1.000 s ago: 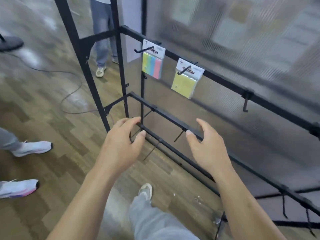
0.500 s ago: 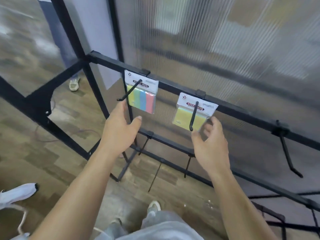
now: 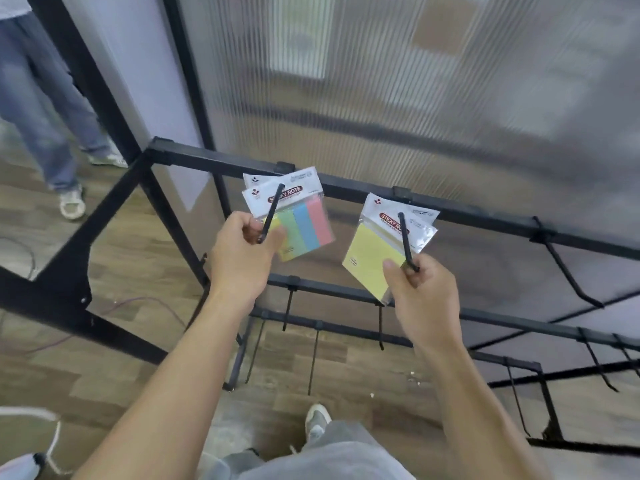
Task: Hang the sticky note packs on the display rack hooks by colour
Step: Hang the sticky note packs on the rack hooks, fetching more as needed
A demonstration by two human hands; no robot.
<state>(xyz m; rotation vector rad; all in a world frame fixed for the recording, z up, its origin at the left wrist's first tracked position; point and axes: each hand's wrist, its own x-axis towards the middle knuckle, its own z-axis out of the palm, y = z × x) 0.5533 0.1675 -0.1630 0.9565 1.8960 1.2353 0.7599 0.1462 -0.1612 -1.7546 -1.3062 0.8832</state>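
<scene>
Head view: left hand [image 3: 242, 258] pinches a striped pack [image 3: 304, 223], right hand [image 3: 422, 299] a yellow pack [image 3: 370, 258]; both glossy rectangular sleeves, white headers printed "STICKY NOTE", hang on thin black rack hooks [image 3: 272, 211].

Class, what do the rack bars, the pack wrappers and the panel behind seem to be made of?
Rack bars: probably metal, matt black coating; thin, straight square sections. Wrappers: clear glossy plastic film; glare and creases. Panel: translucent ribbed plastic, possibly; shapes blur through it.
</scene>
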